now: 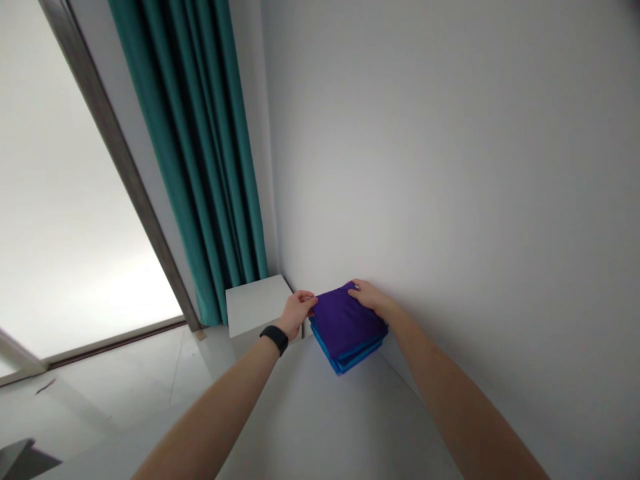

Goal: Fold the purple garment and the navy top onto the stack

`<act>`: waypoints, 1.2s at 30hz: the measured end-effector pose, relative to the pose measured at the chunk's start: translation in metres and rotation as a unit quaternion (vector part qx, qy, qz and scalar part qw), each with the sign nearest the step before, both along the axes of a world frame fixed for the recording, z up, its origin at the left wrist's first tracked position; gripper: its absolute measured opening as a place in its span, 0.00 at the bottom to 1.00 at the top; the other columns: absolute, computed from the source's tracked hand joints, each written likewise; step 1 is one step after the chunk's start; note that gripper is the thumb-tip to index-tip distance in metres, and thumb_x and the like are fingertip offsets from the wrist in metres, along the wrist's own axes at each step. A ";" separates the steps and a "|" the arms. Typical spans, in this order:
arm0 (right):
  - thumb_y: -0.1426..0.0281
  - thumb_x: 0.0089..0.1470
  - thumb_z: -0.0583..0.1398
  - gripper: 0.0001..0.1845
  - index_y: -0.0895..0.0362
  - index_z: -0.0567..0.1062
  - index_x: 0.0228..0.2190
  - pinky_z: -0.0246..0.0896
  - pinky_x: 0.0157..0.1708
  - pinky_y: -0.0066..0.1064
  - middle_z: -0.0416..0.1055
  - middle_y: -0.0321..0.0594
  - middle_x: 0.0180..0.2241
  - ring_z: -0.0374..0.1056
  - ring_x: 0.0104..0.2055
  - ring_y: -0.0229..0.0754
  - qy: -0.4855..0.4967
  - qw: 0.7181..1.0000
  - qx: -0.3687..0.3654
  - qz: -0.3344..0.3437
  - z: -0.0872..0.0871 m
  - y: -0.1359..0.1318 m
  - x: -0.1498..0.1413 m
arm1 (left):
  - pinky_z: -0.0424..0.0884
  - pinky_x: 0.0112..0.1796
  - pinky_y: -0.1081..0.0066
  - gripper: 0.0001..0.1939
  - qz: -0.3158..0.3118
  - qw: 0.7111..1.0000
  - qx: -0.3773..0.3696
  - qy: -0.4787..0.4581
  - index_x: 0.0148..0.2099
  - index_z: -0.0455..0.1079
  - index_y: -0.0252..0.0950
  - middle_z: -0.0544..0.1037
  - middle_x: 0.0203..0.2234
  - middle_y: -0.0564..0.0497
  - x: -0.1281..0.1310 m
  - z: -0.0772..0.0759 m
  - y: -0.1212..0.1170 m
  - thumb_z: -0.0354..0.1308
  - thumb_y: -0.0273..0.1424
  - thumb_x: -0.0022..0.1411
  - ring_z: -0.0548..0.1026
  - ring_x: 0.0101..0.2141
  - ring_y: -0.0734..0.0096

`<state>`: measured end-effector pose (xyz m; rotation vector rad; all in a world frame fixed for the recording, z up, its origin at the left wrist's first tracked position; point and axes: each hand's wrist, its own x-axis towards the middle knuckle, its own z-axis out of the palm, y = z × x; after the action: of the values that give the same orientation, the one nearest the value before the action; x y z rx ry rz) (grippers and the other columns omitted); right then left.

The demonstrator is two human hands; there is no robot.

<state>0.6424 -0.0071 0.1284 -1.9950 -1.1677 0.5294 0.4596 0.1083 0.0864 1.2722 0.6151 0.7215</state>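
A folded purple cloth (pixel 347 321) lies on top of a folded blue cloth (pixel 325 345), the two stacked at the far end of a white surface close to the wall. My left hand (pixel 299 311), with a black band on its wrist, pinches the purple cloth's far left corner. At the far right corner my right hand (pixel 367 294) grips the same cloth, thumb on top and the fingers mostly hidden behind the edge. The cloth stretches fairly flat between both hands.
A white box-shaped cabinet (pixel 257 305) stands beyond the surface, left of the cloths. Behind it hangs a teal curtain (pixel 200 160). A pale wall (pixel 440 147) rises close on the right. Glossy floor tiles (pixel 150 373) and a bright framed glass panel (pixel 75 200) are at left.
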 end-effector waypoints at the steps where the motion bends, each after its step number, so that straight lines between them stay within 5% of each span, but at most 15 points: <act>1: 0.74 0.54 0.56 0.10 0.59 0.75 0.38 0.64 0.43 0.31 0.77 0.43 0.40 0.71 0.40 0.41 -0.008 1.000 -0.007 -0.003 -0.003 0.001 0.001 | 0.67 0.27 0.74 0.15 0.001 1.000 0.000 0.004 0.34 0.66 0.33 0.75 0.25 0.52 0.002 -0.003 0.000 0.69 0.32 0.48 0.72 0.25 0.74; 9: 0.73 0.55 0.56 0.20 0.61 0.71 0.50 0.60 0.51 0.36 0.73 0.51 0.49 0.69 0.49 0.47 -0.071 0.994 -0.041 -0.073 -0.016 -0.014 0.002 | 0.66 0.26 0.75 0.15 0.000 1.000 -0.005 0.017 0.34 0.66 0.33 0.74 0.25 0.52 0.008 -0.018 0.003 0.69 0.33 0.49 0.72 0.25 0.75; 16: 0.69 0.59 0.53 0.22 0.59 0.67 0.54 0.67 0.34 0.34 0.77 0.47 0.39 0.73 0.29 0.42 -0.085 0.990 -0.085 -0.071 -0.017 -0.057 -0.011 | 0.67 0.26 0.75 0.15 0.000 1.000 -0.003 0.019 0.34 0.67 0.33 0.74 0.24 0.52 0.007 -0.017 0.004 0.68 0.33 0.48 0.71 0.24 0.76; 20: 0.74 0.61 0.50 0.24 0.59 0.63 0.58 0.66 0.41 0.33 0.76 0.49 0.44 0.74 0.39 0.44 -0.152 0.981 -0.090 -0.075 -0.016 -0.059 -0.014 | 0.68 0.27 0.75 0.12 0.007 1.000 0.006 0.015 0.35 0.68 0.33 0.74 0.25 0.52 0.010 -0.012 0.002 0.67 0.31 0.50 0.72 0.26 0.75; 24: 0.75 0.61 0.50 0.21 0.58 0.66 0.55 0.62 0.47 0.37 0.74 0.52 0.46 0.71 0.48 0.49 -0.239 0.960 -0.116 -0.089 -0.010 -0.053 -0.019 | 0.69 0.27 0.75 0.12 0.022 0.999 0.017 0.020 0.34 0.68 0.33 0.73 0.24 0.53 0.015 -0.007 0.000 0.67 0.30 0.50 0.72 0.25 0.75; 36: 0.81 0.61 0.43 0.22 0.57 0.71 0.47 0.64 0.40 0.36 0.74 0.53 0.41 0.73 0.41 0.47 -0.379 0.903 -0.182 -0.089 0.017 -0.049 -0.045 | 0.65 0.21 0.77 0.10 0.039 0.995 0.059 0.065 0.32 0.68 0.33 0.71 0.20 0.55 0.013 -0.006 0.001 0.67 0.29 0.51 0.70 0.21 0.76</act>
<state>0.5973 -0.0557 0.1449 -2.7260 -1.3681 -0.1808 0.4726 0.1089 0.0800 1.4177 0.7393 0.7521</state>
